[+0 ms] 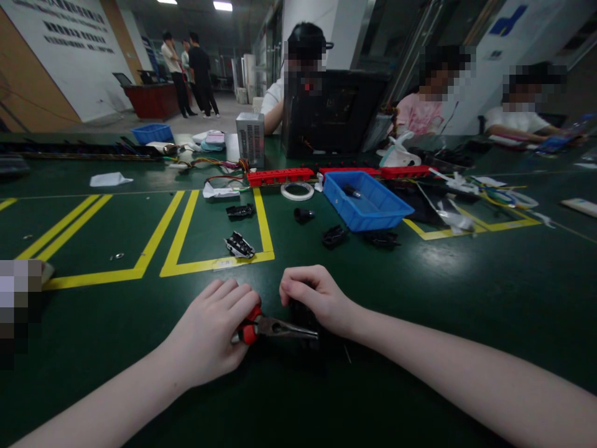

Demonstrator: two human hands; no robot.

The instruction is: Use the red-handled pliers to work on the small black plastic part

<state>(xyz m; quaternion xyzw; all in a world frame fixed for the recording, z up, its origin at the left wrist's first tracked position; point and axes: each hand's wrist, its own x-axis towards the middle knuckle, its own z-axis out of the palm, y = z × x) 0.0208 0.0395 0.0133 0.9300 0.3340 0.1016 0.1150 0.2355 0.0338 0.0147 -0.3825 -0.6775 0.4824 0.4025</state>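
My left hand point(217, 326) is wrapped round the red handles of long-nosed pliers point(284, 328), whose metal jaws point right. The jaw tips lie in front of a dark part point(303, 314), just below my right hand point(319, 298). That hand has its fingers curled closed around the dark part, which is mostly hidden and hard to make out. Beyond my hands, a black and silver part point(239, 245) rests inside a yellow taped outline, with a black part point(240, 211) behind it.
A blue tray point(368, 211) stands beyond my right hand, with black pieces point(334, 236) near it. Red strips point(280, 177), a tape roll point(297, 191) and a metal box point(250, 140) are farther back. People sit across the green table point(186, 311).
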